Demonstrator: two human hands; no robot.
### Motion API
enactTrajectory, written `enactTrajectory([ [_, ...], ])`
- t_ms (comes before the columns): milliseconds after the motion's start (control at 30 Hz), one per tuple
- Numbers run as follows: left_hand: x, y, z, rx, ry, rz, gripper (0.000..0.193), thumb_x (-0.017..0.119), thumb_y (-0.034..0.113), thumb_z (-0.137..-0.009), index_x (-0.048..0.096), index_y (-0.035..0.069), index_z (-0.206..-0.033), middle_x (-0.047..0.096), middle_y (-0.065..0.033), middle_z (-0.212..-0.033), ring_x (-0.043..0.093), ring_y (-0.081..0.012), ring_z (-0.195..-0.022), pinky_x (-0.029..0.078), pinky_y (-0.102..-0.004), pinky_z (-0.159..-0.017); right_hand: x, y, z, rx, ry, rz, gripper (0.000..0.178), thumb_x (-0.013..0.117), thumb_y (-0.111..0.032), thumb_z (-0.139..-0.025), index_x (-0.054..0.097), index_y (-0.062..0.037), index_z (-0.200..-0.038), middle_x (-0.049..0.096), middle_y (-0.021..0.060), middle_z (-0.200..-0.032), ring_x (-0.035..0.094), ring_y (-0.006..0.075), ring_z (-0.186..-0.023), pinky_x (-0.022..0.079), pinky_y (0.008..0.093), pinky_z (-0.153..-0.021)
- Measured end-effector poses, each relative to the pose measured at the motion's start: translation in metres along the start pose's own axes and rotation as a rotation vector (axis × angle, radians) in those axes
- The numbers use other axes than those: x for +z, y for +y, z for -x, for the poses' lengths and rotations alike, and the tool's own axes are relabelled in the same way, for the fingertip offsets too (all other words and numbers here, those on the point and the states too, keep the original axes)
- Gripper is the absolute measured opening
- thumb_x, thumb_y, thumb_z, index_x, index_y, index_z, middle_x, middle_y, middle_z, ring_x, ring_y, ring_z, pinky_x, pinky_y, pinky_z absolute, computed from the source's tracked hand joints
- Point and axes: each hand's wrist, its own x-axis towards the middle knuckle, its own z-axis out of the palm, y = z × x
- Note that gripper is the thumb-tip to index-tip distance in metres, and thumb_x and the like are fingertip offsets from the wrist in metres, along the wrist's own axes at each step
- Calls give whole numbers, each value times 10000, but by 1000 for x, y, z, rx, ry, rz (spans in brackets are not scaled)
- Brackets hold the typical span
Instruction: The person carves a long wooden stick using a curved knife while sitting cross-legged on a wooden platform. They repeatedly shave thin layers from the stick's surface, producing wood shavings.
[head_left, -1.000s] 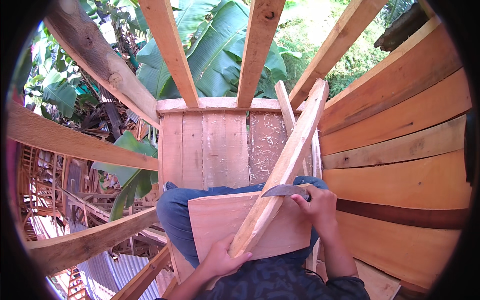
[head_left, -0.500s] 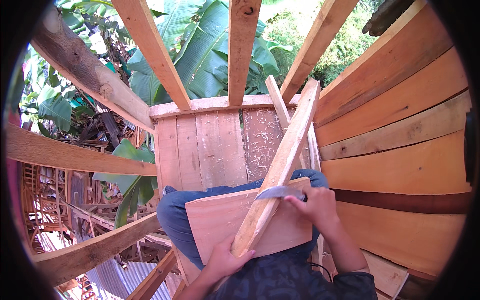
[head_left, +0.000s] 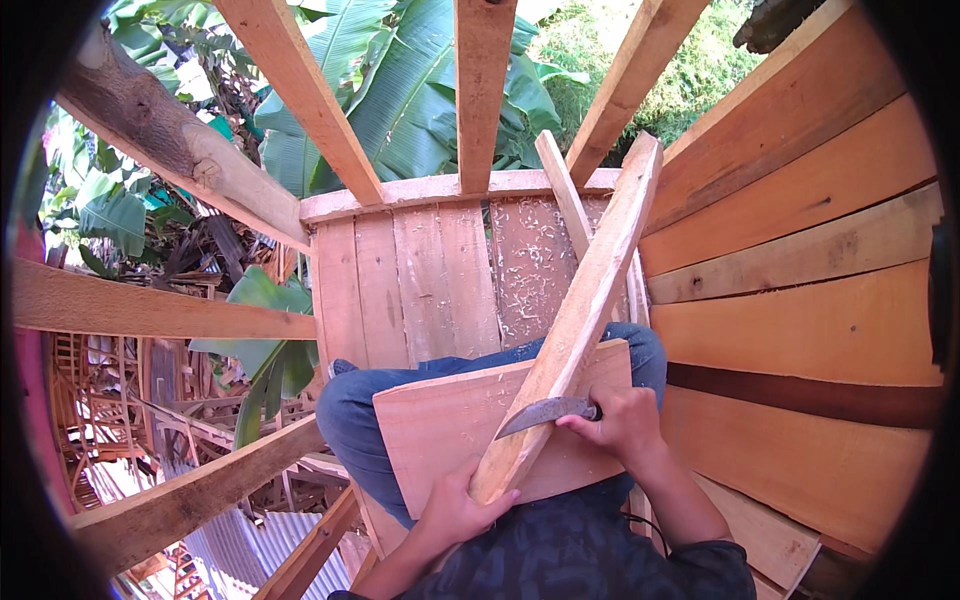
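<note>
A long squared wooden stick (head_left: pixel 590 300) slants from my lap up to the far right, over a flat board (head_left: pixel 430 420) on my crossed legs. My left hand (head_left: pixel 462 506) is closed round the stick's near end. My right hand (head_left: pixel 622 428) grips the dark handle of a curved knife (head_left: pixel 545 413), most of the handle hidden by the fingers. The knife's blade lies across the stick, its tip past the left edge, a little above my left hand.
Wood shavings (head_left: pixel 525 265) litter the plank floor (head_left: pixel 425 285). Another thin stick (head_left: pixel 565 195) leans behind mine. Stacked planks make a wall (head_left: pixel 790 320) close on my right. Upright posts (head_left: pixel 486 90) stand ahead, with banana leaves (head_left: pixel 400 110) beyond. Open rails (head_left: pixel 170 305) run along the left.
The knife and my right hand have come down the stick toward my left hand. The stick's far end has shifted up and to the right.
</note>
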Motion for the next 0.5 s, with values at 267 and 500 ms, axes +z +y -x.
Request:
enactTrajectory([
  [267,0,-3,-5,-13,39,80,440,771,261,-799,587,-50,-1050,635,-99,-692,600,-132,-503,484,-287,-485,-4,2,-14,250,-1,-109,588,616,-634,-809,693,-61,-702,584,156,-541,637,358,-583,491,438,-538],
  [500,5,-10,1,54,48,52,427,761,255,-810,581,-49,-1049,626,-89,-674,588,-125,-487,473,-282,-471,7,-18,26,37,-87,-159,585,612,-601,-836,657,-48,-650,589,162,-547,633,357,-556,496,420,-522],
])
